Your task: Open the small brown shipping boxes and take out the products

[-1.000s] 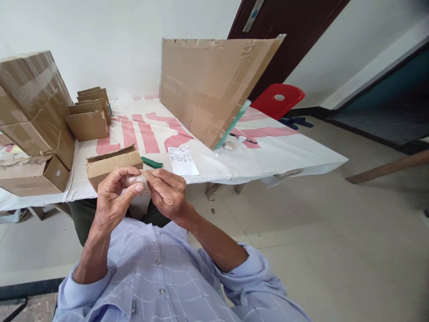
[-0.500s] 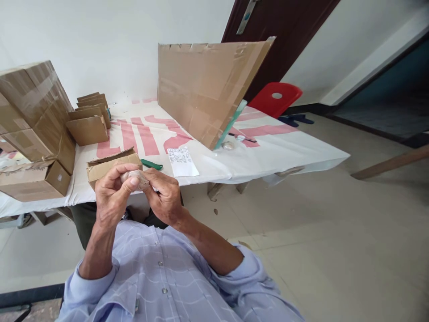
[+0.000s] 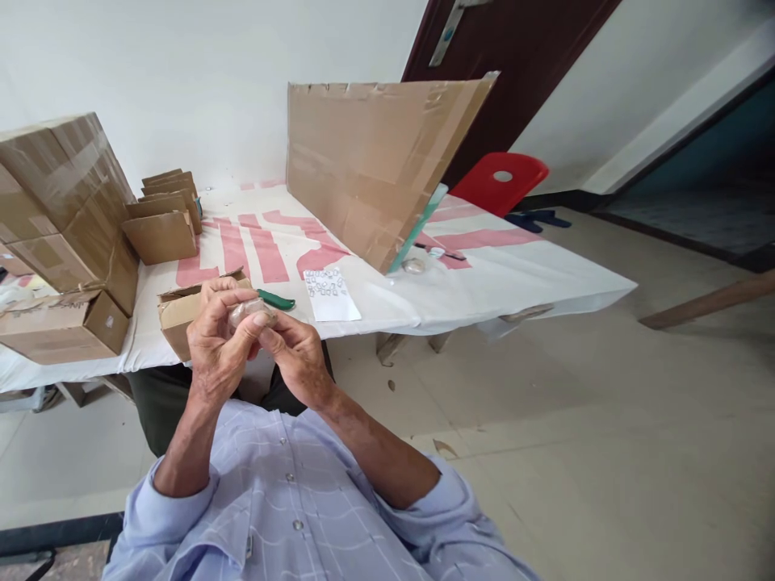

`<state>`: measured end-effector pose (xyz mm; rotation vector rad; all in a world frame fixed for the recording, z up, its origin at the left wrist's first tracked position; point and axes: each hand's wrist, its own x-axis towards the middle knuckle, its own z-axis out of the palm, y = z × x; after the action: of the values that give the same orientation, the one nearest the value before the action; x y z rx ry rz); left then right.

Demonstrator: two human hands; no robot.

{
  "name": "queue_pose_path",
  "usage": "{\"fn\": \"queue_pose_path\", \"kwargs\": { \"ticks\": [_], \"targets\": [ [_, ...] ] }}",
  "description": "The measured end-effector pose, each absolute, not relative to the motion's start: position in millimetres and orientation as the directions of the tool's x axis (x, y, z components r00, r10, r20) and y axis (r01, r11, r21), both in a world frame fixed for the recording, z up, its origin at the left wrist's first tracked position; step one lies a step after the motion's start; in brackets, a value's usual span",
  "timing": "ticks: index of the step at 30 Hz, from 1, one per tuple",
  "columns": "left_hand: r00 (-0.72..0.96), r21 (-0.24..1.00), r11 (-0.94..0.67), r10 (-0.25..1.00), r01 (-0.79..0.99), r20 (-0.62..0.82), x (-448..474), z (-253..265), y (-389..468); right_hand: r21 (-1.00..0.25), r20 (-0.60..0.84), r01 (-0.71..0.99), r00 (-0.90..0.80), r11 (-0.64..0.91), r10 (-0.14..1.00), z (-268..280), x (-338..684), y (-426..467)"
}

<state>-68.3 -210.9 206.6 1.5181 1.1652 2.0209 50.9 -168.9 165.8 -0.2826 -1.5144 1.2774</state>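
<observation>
Above the table's front edge, both hands hold a small rounded bundle in clear, shiny plastic. My left hand is wrapped round it, with the thumb on its near side. At its right end, my right hand pinches it between thumb and fingers. What lies inside the plastic is too small to make out. Just behind my left hand stands an open small cardboard box, partly hidden by the fingers. A green-handled tool lies beyond the hands. Right of it rests a white paper with small printed or drawn shapes.
Taped cardboard boxes are stacked at left, beside a row of upright cardboard pieces. A large cardboard sheet leans across the white-covered table. A round clear item lies near its foot. Behind is a red chair.
Both hands have shifted slightly, the left one to the right, and the bundle has turned between them. The right thumb now lies across its end. The view has moved a little.
</observation>
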Motion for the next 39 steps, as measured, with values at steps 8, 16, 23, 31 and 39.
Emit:
{"fn": "queue_pose_path", "kwargs": {
  "ticks": [8, 16, 23, 31, 39],
  "targets": [
    [-0.069, 0.879, -0.442, 0.897, -0.182, 0.437, -76.8, 207.0, -223.9, -0.792, 0.586, -0.5, -0.462, 0.35, 0.665, 168.0, 64.2, -168.0],
    [0.004, 0.829, -0.404, 0.898, -0.387, 0.439, -74.5, 205.7, -221.8, -0.858, 0.474, -0.447, -0.498, 0.253, 0.726, 174.7, 74.4, -168.0],
    [0.025, 0.826, -0.405, 0.893, -0.392, 0.45, -73.8, 195.5, -217.0, -0.862, 0.459, -0.452, -0.504, 0.229, 0.732, 169.9, 74.7, -159.7],
    [0.021, 0.851, -0.479, 0.869, -0.216, 0.494, -77.4, 178.2, -208.4, -0.885, 0.365, -0.45, -0.513, 0.119, 0.777, 157.8, 69.2, -148.2],
    [-0.052, 0.888, -0.459, 0.886, 0.038, 0.46, -77.3, 166.7, -192.7, -0.885, 0.263, -0.465, -0.468, 0.017, 0.844, 132.0, 59.4, -125.8]
  ]
}}
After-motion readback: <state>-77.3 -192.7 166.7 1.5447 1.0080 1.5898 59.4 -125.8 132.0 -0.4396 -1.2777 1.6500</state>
